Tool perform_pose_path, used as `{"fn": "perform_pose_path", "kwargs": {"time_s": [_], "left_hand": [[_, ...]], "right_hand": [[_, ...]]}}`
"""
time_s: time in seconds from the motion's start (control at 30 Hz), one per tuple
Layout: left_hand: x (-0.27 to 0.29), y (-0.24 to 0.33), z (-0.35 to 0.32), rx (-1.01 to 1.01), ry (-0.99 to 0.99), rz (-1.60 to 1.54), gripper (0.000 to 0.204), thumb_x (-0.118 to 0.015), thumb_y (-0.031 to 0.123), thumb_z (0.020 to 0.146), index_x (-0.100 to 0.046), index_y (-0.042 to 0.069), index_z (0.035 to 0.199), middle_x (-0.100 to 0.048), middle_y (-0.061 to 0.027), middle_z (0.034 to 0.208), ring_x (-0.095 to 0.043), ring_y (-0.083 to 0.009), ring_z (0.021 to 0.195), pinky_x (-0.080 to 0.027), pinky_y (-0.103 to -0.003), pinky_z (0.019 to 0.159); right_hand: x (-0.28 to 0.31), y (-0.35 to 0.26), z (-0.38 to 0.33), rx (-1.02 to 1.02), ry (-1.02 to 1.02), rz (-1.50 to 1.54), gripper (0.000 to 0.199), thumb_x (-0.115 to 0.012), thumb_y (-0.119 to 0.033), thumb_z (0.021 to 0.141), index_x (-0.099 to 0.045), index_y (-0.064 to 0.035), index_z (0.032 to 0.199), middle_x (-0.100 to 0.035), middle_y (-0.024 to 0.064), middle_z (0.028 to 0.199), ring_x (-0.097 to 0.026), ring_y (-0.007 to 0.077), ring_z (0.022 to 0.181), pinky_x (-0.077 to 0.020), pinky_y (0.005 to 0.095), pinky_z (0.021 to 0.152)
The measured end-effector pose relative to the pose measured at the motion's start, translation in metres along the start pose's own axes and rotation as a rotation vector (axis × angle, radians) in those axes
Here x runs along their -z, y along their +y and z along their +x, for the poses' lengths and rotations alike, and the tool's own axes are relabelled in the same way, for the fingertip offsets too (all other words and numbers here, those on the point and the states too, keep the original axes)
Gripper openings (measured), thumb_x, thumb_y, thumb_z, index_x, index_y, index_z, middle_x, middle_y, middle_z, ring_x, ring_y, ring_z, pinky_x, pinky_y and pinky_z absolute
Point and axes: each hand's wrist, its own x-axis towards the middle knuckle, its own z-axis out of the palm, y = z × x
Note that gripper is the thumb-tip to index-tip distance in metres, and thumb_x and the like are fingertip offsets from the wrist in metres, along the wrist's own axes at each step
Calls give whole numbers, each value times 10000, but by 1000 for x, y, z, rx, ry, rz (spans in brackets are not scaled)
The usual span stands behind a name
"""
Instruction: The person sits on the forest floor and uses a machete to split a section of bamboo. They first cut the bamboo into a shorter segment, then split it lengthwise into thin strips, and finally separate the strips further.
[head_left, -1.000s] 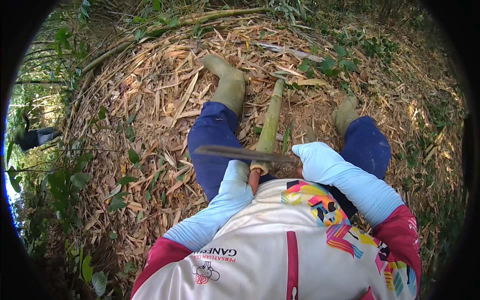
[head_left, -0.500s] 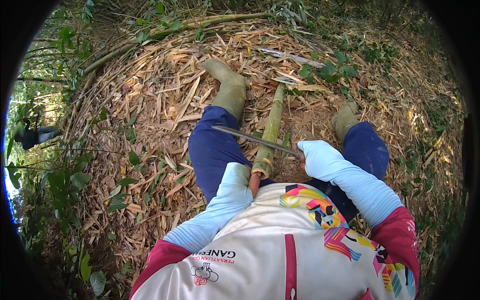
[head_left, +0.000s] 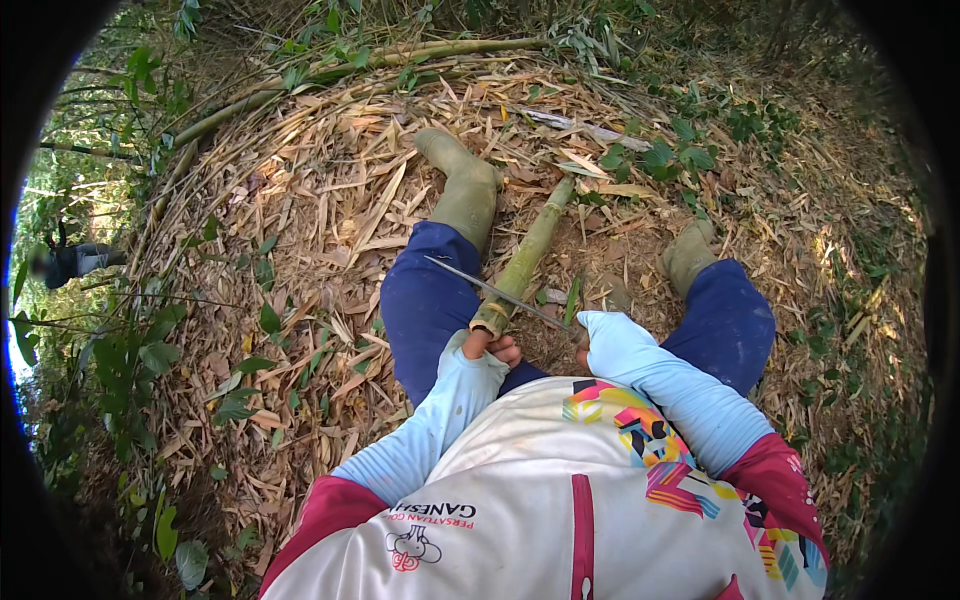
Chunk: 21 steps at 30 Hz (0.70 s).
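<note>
A green bamboo pole (head_left: 528, 262) lies between my legs, its open cut end toward me and its far end on the leaf litter. My left hand (head_left: 487, 347) grips that near end, thumb at the rim and fingertips curled beneath. In my right hand (head_left: 584, 350) is a machete, mostly hidden at the handle by a pale blue sleeve. The machete's long thin blade (head_left: 497, 292) slants across the top of the pole close to the cut end, its tip over my left thigh. Whether the blade touches the bamboo I cannot tell.
Dry bamboo leaves (head_left: 330, 225) cover the ground. My olive boots (head_left: 466, 190) stand on both sides of the pole. Beyond them lie a pale stick (head_left: 585, 127) and a long bent bamboo stem (head_left: 400, 52). Another person (head_left: 80, 262) is at the far left, among green plants.
The pole's near end has shifted left and slightly away, with my left hand turned so its fingertips show. My right hand has come left and nearer, and the blade slants more steeply.
</note>
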Motion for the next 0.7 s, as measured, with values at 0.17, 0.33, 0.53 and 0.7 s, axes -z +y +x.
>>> {"fn": "perform_pose_path", "kwargs": {"time_s": [0.17,0.33,0.53,0.7], "left_hand": [[5,-4,9,145,24,-123,238,-606,237,922,-516,43,1026,-626,-109,801,-614,-259,633,-550,-488,703],[6,0,20,323,-24,-81,206,-592,266,929,-539,71,893,-603,-93,716,-600,-266,611,-543,-478,681],[-8,2,14,200,65,88,165,-555,200,943,-526,42,906,-582,-91,696,-552,-223,496,-518,-381,531],[-16,7,-9,-48,-4,515,163,-585,156,919,-522,8,943,-541,-69,687,-537,-170,506,-509,-325,506]], "right_hand": [[-7,4,3,0,-16,35,633,-708,-201,741,-550,8,1318,-704,197,994,-691,333,917,-534,389,831],[-5,-1,1,-34,-25,44,610,-703,-193,743,-560,12,1299,-706,188,969,-692,328,887,-534,388,807],[0,0,1,-62,24,67,568,-709,-184,741,-580,6,1260,-703,187,958,-688,341,891,-531,395,807],[4,-5,5,15,73,15,435,-705,-157,739,-606,27,1120,-691,197,912,-675,369,873,-526,423,795]]}}
